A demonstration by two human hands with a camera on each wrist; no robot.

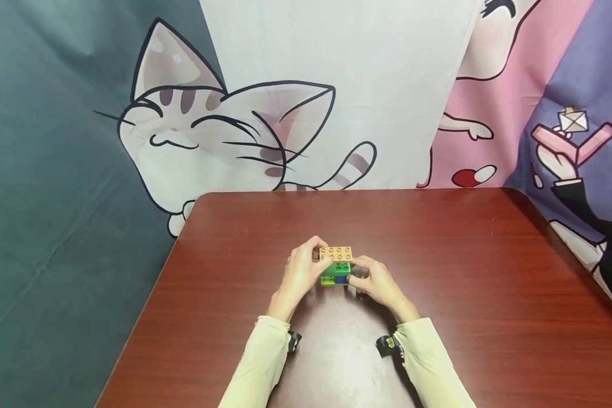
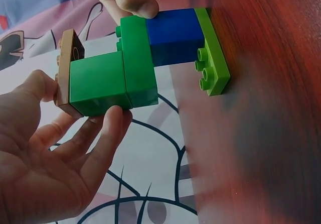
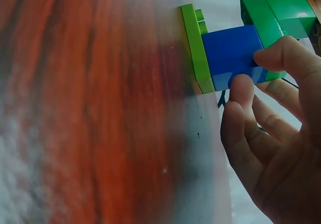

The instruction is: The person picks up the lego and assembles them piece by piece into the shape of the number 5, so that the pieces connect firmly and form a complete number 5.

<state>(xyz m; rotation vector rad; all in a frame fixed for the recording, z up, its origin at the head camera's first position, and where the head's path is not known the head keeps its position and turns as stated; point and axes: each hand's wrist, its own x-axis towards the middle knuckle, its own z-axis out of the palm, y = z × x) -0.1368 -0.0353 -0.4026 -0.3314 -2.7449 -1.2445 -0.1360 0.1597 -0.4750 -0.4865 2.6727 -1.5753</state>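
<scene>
A small tower of toy building bricks stands on the table between the two hands. Lowest is a flat lime-green brick (image 2: 215, 58), with a blue brick (image 3: 231, 50) on its right part. Above it sits a long green brick (image 2: 138, 63), then a squarer green brick (image 2: 98, 83) towards the left. A flat tan brick (image 1: 340, 252) tops the tower, studs up. The left hand (image 1: 300, 266) pinches the tan brick, its other fingers against the squarer green brick. From the right, the right hand (image 1: 379, 280) holds the blue brick between thumb and fingers.
The reddish-brown wooden table (image 1: 224, 317) reaches back to a printed cloth (image 1: 387, 56) with a cartoon cat. Both wrists wear small black camera mounts (image 1: 386, 345) at the sleeve cuffs.
</scene>
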